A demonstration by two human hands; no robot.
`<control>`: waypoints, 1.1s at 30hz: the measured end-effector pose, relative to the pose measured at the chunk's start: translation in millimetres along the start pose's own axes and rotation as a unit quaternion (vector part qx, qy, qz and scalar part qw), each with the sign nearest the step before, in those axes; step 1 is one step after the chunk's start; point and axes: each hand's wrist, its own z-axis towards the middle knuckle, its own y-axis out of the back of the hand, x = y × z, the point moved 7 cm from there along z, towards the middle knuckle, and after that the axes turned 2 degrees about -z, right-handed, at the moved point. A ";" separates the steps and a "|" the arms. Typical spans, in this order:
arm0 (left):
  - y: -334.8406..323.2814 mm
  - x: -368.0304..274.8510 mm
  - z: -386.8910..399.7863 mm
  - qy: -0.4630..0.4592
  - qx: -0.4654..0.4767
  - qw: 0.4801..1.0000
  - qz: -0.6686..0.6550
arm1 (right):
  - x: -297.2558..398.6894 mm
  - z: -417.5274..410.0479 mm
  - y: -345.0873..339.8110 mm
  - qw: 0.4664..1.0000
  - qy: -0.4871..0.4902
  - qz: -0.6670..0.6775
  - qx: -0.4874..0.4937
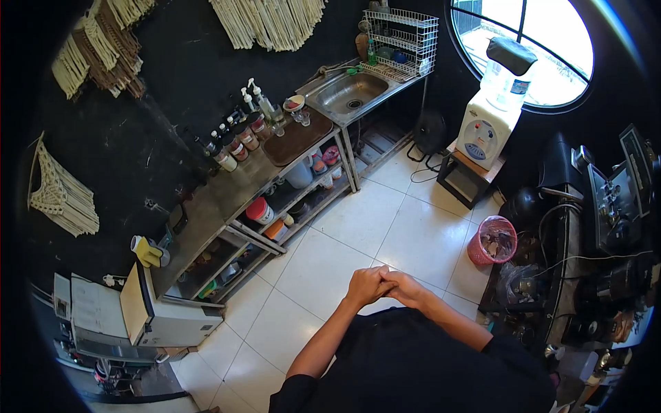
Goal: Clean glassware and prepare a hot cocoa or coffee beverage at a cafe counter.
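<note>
In front of my body, above the white tiled floor [335, 258], my left hand [366, 285] and my right hand [405, 289] are clasped together. Their fingers meet at about waist height, and no object shows between them. How the fingers interlock is partly hidden. Ahead to the left, a metal counter [245, 180] carries a brown tray [289, 146] with small glasses, lidded jars [247, 138] and pump bottles [265, 106]. A steel sink [353, 93] adjoins it.
A pink waste basket [477, 251] stands on the floor at right, near a water dispenser [483, 134] on a low stand. An espresso machine [609, 201] and a cable occupy the right-hand counter. A white mini fridge [178, 322] stands at left.
</note>
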 end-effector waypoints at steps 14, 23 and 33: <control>28.2 101.4 94.4 0.087 0.097 0.988 -0.085 | 80.4 113.5 32.5 0.979 0.013 -0.201 -0.017; 85.7 180.9 223.2 0.154 0.162 0.961 -0.160 | 222.2 219.3 28.0 0.926 0.139 -0.308 -0.169; 102.1 292.0 292.9 0.262 0.045 0.889 -0.373 | 319.2 323.3 113.9 0.929 0.129 -0.284 -0.201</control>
